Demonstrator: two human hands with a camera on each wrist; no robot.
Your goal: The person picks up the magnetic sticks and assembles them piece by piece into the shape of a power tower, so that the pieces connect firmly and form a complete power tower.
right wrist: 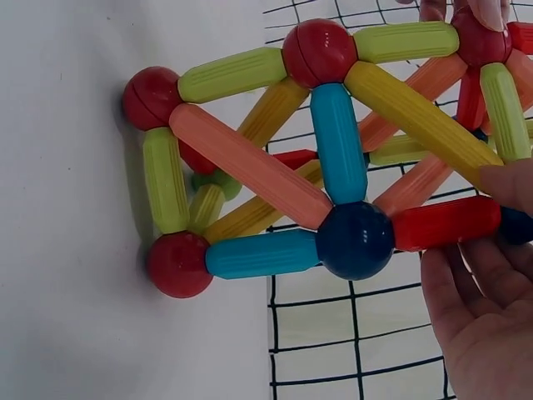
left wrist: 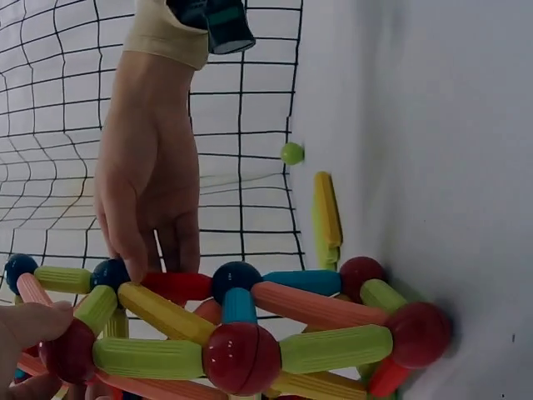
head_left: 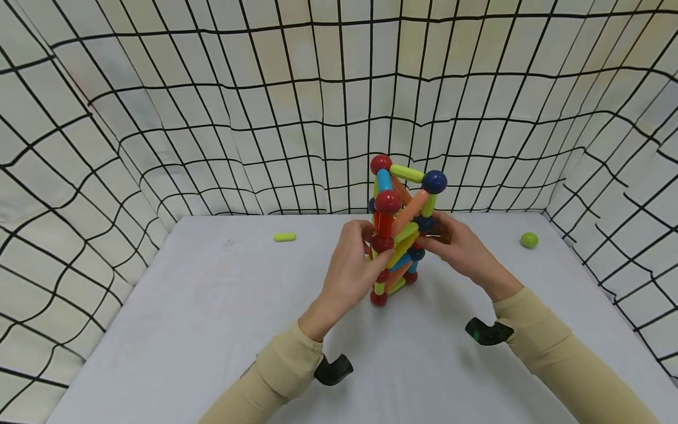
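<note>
- Head view: a person is standing a tall tower (head_left: 398,235) of coloured rods and balls on a pale table (head_left: 212,330), with both hands meeting it about halfway up.
- Left hand (head_left: 352,265) is curling round the near left edge of the tower, fingertips pressing in beside a dark red ball (head_left: 382,243); the thumb is probably on the far side, though the hand is hiding it.
- Right hand (head_left: 459,247) is reaching in from the opposite side, fingers bent round the rods beside a dark blue ball (head_left: 424,224).
- From the left wrist camera, the right hand's fingers (left wrist: 141,242) are coming down onto a red rod (left wrist: 176,286), and the left thumb (left wrist: 29,327) is resting against a red ball (left wrist: 67,350).
- From the right wrist camera, the right hand's fingers (right wrist: 479,308) are cupping just beneath a red rod (right wrist: 445,223) that is joining a dark blue ball (right wrist: 355,240); the tower's base balls (right wrist: 179,264) are touching the table.
- Well away from the left fingers, a loose yellow-green rod (head_left: 284,237) is lying on the table.
- Well beyond the right hand, a green ball (head_left: 529,239) is sitting near the netted wall (head_left: 159,118).
</note>
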